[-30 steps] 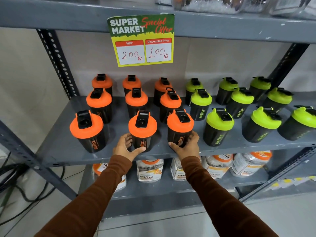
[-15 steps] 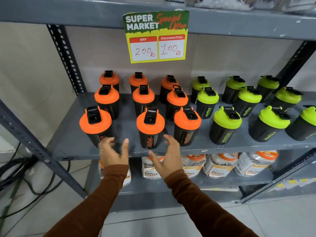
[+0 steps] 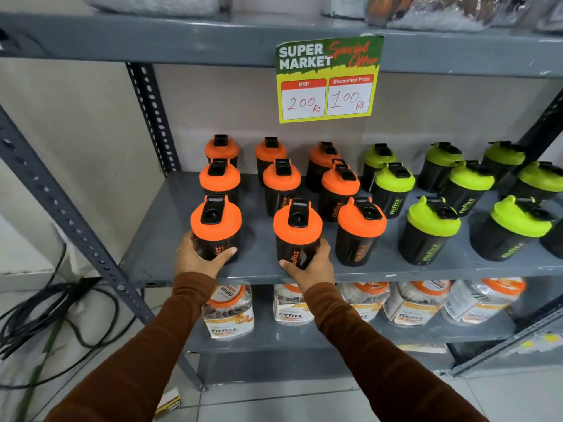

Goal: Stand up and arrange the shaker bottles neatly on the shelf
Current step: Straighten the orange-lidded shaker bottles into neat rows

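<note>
- The left hand [image 3: 199, 259] grips the front-left orange-lidded bottle [image 3: 215, 228], upright at the front of the grey shelf [image 3: 152, 239].
- The right hand [image 3: 310, 264] wraps the next orange-lidded bottle [image 3: 297, 233], also upright.
- A third orange one [image 3: 359, 231] stands just beside it.
- Green-lidded bottles [image 3: 432, 229] fill the shelf's right side.

I saw bare shelf [image 3: 158, 239] left of the orange bottles [image 3: 281, 184], wide enough for my hands. Between the packed bottle columns the lanes ran narrow. The price sign [image 3: 327, 79] hung low over the back row.
</note>
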The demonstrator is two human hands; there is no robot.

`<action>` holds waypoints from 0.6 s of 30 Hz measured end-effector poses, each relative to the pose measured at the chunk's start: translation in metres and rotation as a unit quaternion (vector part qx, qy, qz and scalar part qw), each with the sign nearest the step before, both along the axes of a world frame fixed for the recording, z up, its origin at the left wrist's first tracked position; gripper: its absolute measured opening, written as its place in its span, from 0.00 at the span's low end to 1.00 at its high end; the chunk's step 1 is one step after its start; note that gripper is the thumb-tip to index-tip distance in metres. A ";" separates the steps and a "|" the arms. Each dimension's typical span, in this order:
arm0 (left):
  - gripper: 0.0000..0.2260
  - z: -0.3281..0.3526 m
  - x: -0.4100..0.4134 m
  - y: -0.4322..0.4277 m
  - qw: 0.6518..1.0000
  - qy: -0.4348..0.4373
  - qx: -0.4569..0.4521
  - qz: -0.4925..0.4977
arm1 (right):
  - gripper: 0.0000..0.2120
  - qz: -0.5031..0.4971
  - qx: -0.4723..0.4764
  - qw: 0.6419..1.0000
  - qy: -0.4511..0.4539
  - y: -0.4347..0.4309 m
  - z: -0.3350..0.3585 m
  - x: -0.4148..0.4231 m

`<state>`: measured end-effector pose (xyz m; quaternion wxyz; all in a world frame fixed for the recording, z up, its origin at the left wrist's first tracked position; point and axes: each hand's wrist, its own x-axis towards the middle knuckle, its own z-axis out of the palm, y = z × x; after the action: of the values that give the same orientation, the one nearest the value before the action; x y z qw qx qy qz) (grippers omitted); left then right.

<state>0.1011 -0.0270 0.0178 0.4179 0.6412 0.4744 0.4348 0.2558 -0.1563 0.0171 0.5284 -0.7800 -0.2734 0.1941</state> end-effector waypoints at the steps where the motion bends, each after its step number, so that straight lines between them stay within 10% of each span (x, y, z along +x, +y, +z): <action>1: 0.32 -0.001 0.000 -0.002 1.000 -0.013 -0.009 -0.010 | 0.39 -0.002 -0.004 1.000 -0.002 0.000 -0.001 0.000; 18: 0.36 -0.021 -0.016 -0.001 0.993 0.001 -0.050 -0.106 | 0.36 0.019 -0.030 0.999 0.024 -0.005 -0.001 0.007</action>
<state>0.0851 -0.0281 -0.0032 0.4931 0.6663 0.4253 0.3633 0.2625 -0.1610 0.0165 0.5071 -0.7855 -0.2693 0.2309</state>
